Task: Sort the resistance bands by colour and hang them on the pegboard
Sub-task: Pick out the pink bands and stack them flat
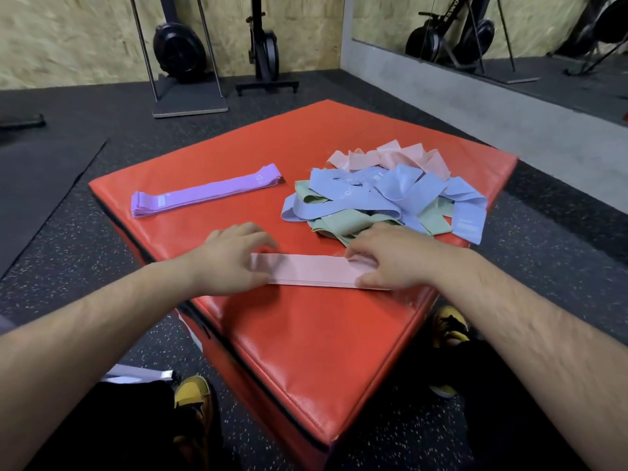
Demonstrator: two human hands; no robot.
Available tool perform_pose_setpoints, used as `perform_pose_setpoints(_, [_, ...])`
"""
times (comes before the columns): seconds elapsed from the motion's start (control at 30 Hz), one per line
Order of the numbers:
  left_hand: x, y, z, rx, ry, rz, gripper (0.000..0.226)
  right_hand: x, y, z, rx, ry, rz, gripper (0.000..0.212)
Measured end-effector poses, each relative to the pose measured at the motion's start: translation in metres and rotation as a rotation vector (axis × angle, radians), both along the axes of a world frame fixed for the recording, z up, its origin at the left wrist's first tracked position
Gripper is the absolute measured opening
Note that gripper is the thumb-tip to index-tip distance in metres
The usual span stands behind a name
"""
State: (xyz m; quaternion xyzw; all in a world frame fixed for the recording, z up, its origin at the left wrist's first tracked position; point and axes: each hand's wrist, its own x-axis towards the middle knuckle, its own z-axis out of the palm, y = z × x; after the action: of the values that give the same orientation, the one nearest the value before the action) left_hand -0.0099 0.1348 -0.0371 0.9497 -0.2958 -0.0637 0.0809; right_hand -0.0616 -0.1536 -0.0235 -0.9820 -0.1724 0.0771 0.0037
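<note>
A flat pink band [314, 269] lies across the near part of the red padded box [306, 334]. My left hand [234, 256] pinches its left end, and my right hand [387, 254] pinches its right end between thumb and fingers. A neat stack of purple bands [204, 193] lies at the box's left. To the right sits a mixed heap: blue bands [384, 192] on top, green bands [343, 224] underneath, pink bands [390, 156] at the back. No pegboard is in view.
The box stands on a dark speckled gym floor [543, 249]. Exercise machines [183, 56] stand by the far wall, a mirror [509, 32] at the right. A black mat [37, 185] lies left. My yellow shoes [193, 406] flank the box.
</note>
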Motion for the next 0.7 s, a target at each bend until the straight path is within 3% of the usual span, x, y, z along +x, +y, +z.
perform_pose_setpoints(0.2, [-0.003, -0.037, -0.015, 0.051, 0.083, -0.225, 0.082, -0.007, -0.011, 0.004, 0.03, 0.125, -0.055, 0.073])
perform_pose_setpoints(0.4, [0.005, -0.052, -0.02, 0.038, 0.061, -0.257, 0.062, -0.011, -0.017, -0.001, 0.027, 0.035, 0.0, 0.059])
perform_pose_setpoints(0.7, [0.008, -0.062, -0.015, 0.046, 0.002, -0.251, 0.061, -0.009, -0.017, -0.012, 0.036, -0.089, 0.054, 0.048])
